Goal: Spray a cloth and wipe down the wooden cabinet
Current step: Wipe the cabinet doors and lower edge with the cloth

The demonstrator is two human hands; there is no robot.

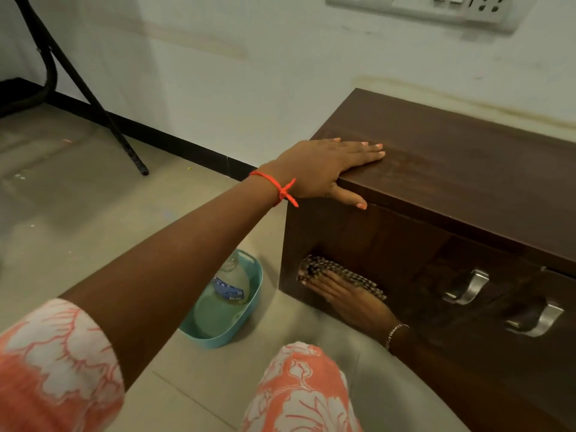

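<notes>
The dark wooden cabinet [452, 169] stands against the wall at the right. My left hand [327, 165] lies flat on its top near the left corner, fingers straight, thumb down over the front edge. Low on the cabinet's front, my right hand [349, 299] presses a dark patterned cloth [336, 272] against the wood with straight fingers. The clear spray bottle [232, 283] with a blue label lies in a teal plastic basket [218, 333] on the floor left of the cabinet.
Two metal handles [467, 286] sit on the cabinet front to the right of my right hand. A black metal stand leg [103, 110] slants to the floor at the back left. A switch panel [452, 7] is on the wall above. Grey tiled floor [78, 198] spreads left.
</notes>
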